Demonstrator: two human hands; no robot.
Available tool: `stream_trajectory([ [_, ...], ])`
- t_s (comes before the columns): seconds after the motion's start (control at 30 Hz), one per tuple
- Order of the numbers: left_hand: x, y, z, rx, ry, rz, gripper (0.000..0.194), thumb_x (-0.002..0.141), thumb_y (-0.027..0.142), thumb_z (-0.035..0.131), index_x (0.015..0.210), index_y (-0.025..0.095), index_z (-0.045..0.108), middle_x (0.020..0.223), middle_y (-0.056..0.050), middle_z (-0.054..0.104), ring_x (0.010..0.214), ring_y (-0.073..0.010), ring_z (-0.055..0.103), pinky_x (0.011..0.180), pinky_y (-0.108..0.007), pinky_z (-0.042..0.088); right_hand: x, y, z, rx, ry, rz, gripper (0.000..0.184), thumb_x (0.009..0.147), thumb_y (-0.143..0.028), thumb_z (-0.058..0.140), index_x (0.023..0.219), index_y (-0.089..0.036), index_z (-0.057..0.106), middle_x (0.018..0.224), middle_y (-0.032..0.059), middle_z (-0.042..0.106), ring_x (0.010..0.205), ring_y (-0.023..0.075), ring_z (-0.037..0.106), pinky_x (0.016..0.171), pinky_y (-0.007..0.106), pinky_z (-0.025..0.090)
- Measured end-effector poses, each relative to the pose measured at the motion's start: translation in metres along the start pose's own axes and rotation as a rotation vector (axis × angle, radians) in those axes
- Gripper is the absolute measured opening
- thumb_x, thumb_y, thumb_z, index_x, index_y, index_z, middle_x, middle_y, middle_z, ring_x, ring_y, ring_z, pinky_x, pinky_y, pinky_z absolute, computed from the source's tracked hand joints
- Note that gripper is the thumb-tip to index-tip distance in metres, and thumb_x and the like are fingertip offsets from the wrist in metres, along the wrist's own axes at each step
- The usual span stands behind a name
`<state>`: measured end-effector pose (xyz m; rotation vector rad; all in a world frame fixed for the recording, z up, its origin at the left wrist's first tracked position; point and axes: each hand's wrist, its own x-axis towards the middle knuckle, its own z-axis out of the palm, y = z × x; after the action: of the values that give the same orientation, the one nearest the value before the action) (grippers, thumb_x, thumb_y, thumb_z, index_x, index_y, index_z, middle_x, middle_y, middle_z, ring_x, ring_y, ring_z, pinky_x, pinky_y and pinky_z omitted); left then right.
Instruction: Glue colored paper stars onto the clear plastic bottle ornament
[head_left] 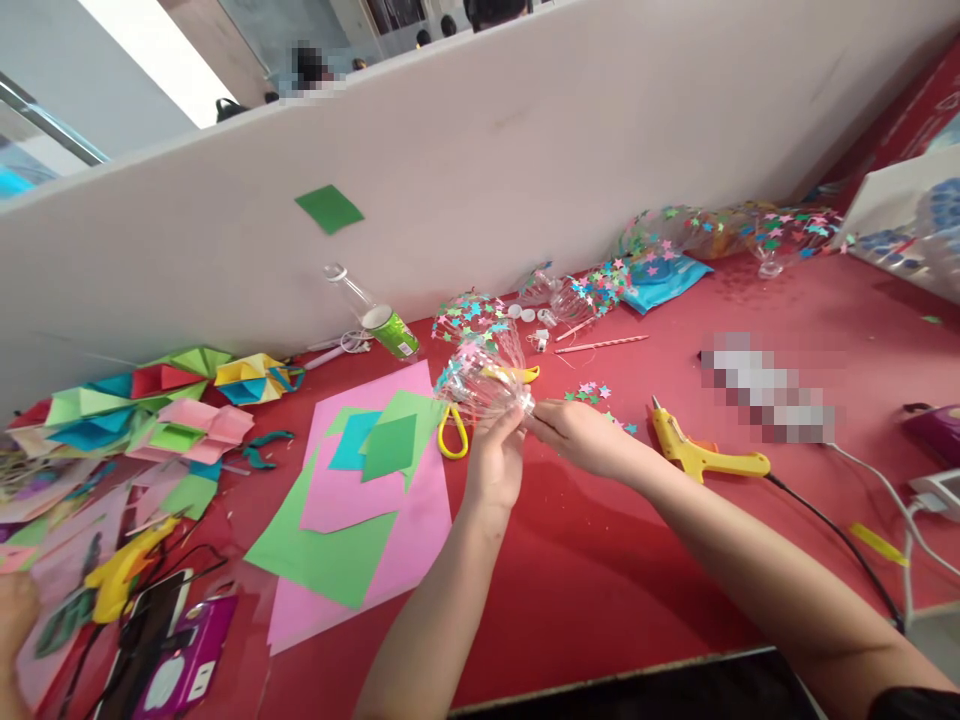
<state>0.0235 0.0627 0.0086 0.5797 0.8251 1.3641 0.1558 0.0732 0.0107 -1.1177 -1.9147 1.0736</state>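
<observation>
A clear plastic bottle top cut into thin strips [487, 392], with pink and blue star pieces on the strip ends, is held above the red table. My left hand [497, 460] grips it close to the neck. My right hand [576, 432] has its fingers closed on the neck end from the right. Scissors with yellow handles [453, 436] lie just beyond and partly behind it. Small loose stars [588, 392] are scattered right of the held piece. Several similar star-tipped plastic pieces [471, 315] stand behind it along the wall.
Pink and green paper sheets [352, 565] lie to the left, folded paper shapes [187, 400] beyond. A yellow glue gun [697, 455] with a black cord is on the right. A bottle with a green label [390, 330] leans near the wall. Another person's hand [16, 610] shows far left.
</observation>
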Motion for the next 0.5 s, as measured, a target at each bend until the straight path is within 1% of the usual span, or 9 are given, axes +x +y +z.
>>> stream_trajectory([
  [0.1,-0.0017,-0.0047,0.002,0.073,-0.072,0.092,0.017,0.068,0.022,0.076,0.084,0.019,0.074,0.092,-0.003,0.072,0.093,-0.0194,0.065,0.083,-0.03,0.046,0.0001,-0.0004,-0.004,0.105,0.041,0.064,0.019,0.081,-0.026,0.057,0.066,-0.02,0.047,0.062,-0.0037,0.049,0.057,0.0102,0.04,0.057,0.025,0.028],
  [0.17,-0.0019,-0.0062,0.0024,0.098,-0.083,0.11,0.015,0.071,0.022,0.074,0.085,0.019,0.073,0.094,-0.004,0.072,0.095,-0.0203,0.065,0.084,-0.031,0.046,0.0005,0.0008,-0.0065,0.208,0.059,0.114,0.01,0.076,-0.023,0.059,0.076,-0.021,0.049,0.064,-0.0051,0.051,0.056,0.0097,0.042,0.055,0.023,0.031],
  [0.2,-0.0018,-0.0066,0.0023,0.102,-0.077,0.116,0.015,0.072,0.021,0.074,0.086,0.019,0.073,0.095,-0.004,0.072,0.095,-0.02,0.065,0.083,-0.03,0.046,0.0008,0.0016,-0.0072,0.27,0.059,0.136,0.012,0.073,-0.02,0.057,0.082,-0.021,0.049,0.067,-0.0051,0.053,0.058,0.0099,0.045,0.056,0.023,0.033],
  [0.23,-0.0016,-0.0069,0.0021,0.101,-0.068,0.12,0.016,0.072,0.021,0.074,0.088,0.019,0.073,0.096,-0.004,0.072,0.095,-0.0195,0.065,0.083,-0.029,0.046,0.0014,0.0022,-0.0076,0.337,0.055,0.154,0.018,0.071,-0.018,0.055,0.088,-0.021,0.049,0.07,-0.0047,0.056,0.06,0.0104,0.049,0.057,0.023,0.036],
  [0.3,-0.0009,-0.0074,0.0015,0.1,-0.053,0.127,0.017,0.072,0.021,0.074,0.089,0.019,0.072,0.096,-0.003,0.071,0.093,-0.0187,0.065,0.082,-0.029,0.046,0.0027,0.0025,-0.0068,0.468,0.044,0.178,0.028,0.067,-0.013,0.048,0.094,-0.021,0.048,0.074,-0.0036,0.059,0.066,0.0112,0.055,0.062,0.024,0.043],
  [0.4,0.0005,-0.0081,0.0002,0.102,-0.033,0.133,0.018,0.071,0.021,0.075,0.089,0.019,0.072,0.094,-0.004,0.072,0.092,-0.0194,0.065,0.085,-0.031,0.046,0.0045,0.001,-0.0039,0.628,0.038,0.204,0.033,0.061,-0.009,0.047,0.092,-0.02,0.048,0.076,-0.0028,0.062,0.071,0.0117,0.061,0.071,0.028,0.049],
  [0.5,0.0017,-0.008,-0.0007,0.101,-0.034,0.148,0.017,0.071,0.022,0.075,0.087,0.018,0.072,0.093,-0.004,0.072,0.096,-0.0209,0.065,0.087,-0.033,0.045,0.0051,0.0001,-0.0025,0.726,0.052,0.236,0.031,0.06,-0.009,0.054,0.089,-0.019,0.051,0.076,-0.0022,0.065,0.073,0.0122,0.064,0.075,0.029,0.05],
])
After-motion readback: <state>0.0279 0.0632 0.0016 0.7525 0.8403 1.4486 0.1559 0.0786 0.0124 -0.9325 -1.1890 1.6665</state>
